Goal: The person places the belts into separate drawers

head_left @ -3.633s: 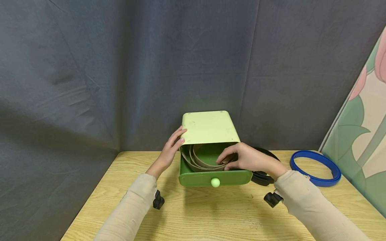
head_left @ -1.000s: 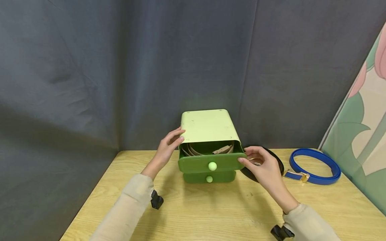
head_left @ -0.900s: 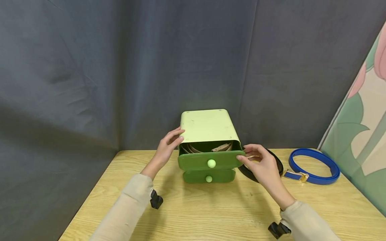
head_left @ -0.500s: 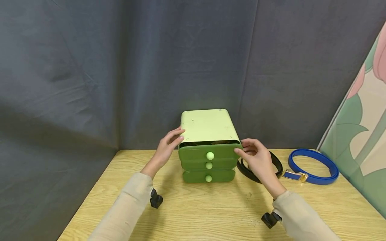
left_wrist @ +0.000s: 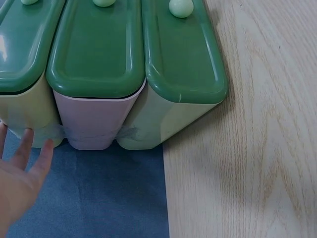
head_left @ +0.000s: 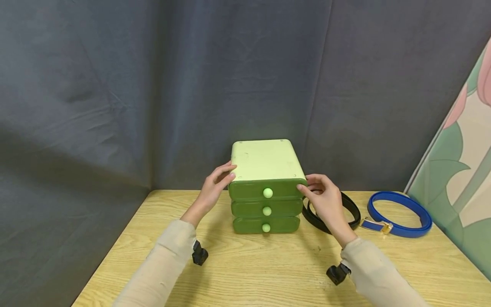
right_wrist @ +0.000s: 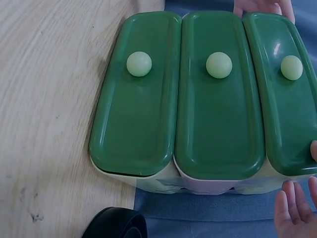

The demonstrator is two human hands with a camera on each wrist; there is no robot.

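Observation:
A small cabinet with a pale yellow-green top stands at the back of the table. Its three green drawers sit flush one above another, each with a round pale knob; the top drawer hides the tan belt inside it. My left hand rests against the cabinet's upper left side, fingers extended, as the left wrist view also shows. At the top drawer's right end, my right hand presses its thumb on the front, while its other fingers reach loosely along the cabinet's right side.
Right of the cabinet lies a coiled black belt, partly behind my right hand. Farther right is a coiled blue belt with a gold buckle. A dark grey curtain hangs behind the wooden table, and a floral panel borders the right.
My right hand has left the tan belt in the top drawer and pushed the drawer in until flush, so the belt is out of sight. My left hand has stayed at the cabinet's side.

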